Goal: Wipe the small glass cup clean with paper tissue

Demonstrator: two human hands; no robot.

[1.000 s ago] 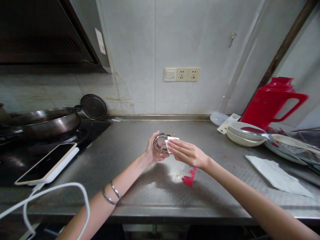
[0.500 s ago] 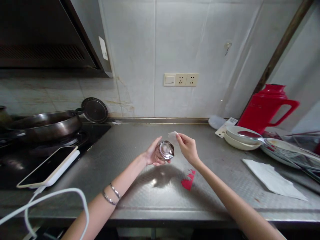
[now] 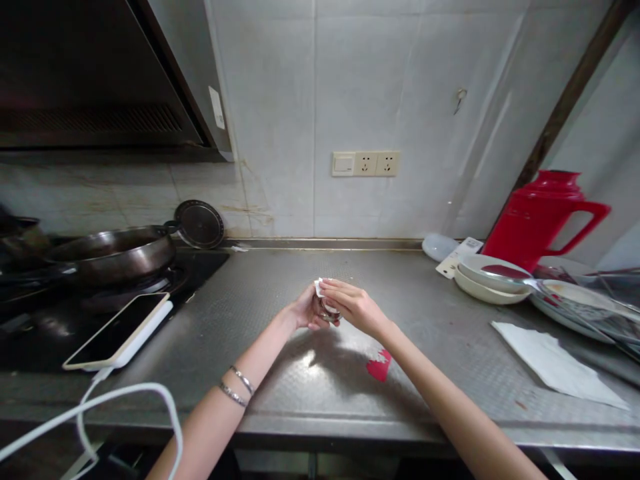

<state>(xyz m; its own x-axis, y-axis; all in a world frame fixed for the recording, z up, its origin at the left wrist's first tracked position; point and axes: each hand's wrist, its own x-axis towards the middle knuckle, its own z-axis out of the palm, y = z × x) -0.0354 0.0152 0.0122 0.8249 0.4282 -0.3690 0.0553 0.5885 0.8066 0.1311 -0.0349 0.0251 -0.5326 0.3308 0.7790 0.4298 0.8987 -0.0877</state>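
Observation:
My left hand (image 3: pixel 304 309) is wrapped round a small, shiny, clear-looking glass (image 3: pixel 330 315), held just above the steel counter (image 3: pixel 260 280). Over the top of the glass lies my right hand (image 3: pixel 354 307), its fingers closed on a small piece of white tissue (image 3: pixel 319 288) at the rim. Most of the glass is covered by the fingers. A torn piece of red paper (image 3: pixel 379 368) rests on the counter below my right forearm.
On the left, a phone (image 3: pixel 117 333) with a white cable lies by the stove, and a steel pan (image 3: pixel 117 257) sits on it. To the right are a folded white napkin (image 3: pixel 555 363), stacked bowls (image 3: pixel 493 287) and a red thermos (image 3: pixel 535 217). Sockets (image 3: pixel 376 163) are on the wall.
My right hand has moved left with the tissue, from beside the glass to over its rim. My left hand still holds the glass. The view has shifted slightly.

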